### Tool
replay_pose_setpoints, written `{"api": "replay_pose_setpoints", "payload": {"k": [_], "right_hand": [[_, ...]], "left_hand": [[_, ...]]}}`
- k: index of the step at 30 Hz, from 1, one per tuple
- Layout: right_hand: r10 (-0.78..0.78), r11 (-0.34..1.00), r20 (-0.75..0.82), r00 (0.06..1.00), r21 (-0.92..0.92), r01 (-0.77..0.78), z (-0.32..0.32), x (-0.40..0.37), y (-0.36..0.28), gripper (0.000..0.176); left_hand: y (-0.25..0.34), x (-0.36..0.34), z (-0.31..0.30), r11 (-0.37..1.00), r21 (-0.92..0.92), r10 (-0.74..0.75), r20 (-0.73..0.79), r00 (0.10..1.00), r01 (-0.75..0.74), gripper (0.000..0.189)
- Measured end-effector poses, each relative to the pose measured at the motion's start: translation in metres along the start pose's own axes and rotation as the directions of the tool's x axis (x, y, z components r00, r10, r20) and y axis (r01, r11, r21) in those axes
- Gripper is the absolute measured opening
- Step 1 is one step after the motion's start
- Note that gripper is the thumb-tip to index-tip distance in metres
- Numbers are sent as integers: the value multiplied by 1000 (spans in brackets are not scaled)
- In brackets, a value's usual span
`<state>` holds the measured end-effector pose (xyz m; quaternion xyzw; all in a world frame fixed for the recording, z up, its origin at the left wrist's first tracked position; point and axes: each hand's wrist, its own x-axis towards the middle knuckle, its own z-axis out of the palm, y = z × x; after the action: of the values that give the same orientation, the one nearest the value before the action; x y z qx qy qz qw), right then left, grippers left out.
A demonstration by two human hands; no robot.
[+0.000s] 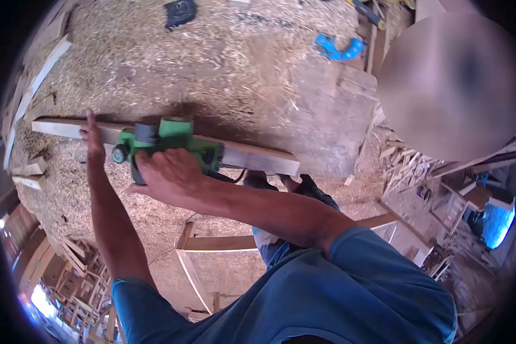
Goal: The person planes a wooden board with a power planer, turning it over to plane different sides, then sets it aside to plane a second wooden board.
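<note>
Looks like a planing pass: right hand (pixel 172 175) is closing round the planer (pixel 175 136) midway along the board (pixel 261 156), left hand (pixel 93 137), mostly open, is steadying its left part. Calls for even pressure, imo.

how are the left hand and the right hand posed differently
The left hand reaches across the wooden beam with fingers extended; the right hand grips the green planer. The left hand is nearer the beam's left end, the right hand nearer its middle. Both are bare.
</note>
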<state>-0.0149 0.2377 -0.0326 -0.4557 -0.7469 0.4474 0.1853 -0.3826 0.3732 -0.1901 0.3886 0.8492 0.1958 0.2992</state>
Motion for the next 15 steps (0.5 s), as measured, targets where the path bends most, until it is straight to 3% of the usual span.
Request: {"api": "replay_pose_setpoints", "payload": {"k": [3,9,15], "right_hand": [[157,987,146,977,-31,-155,-41,-83,29,66],[146,948,-8,989,-285,-142,-141,-322,134,62],[96,954,-60,994,-278,-109,-152,-336,147,62]], "left_hand": [[11,-8,-7,1000,16,-9,-23,1000,10,134],[14,1,-4,989,138,-34,-91,995,47,149],[11,6,-4,983,178,-40,-92,995,56,156]]}}
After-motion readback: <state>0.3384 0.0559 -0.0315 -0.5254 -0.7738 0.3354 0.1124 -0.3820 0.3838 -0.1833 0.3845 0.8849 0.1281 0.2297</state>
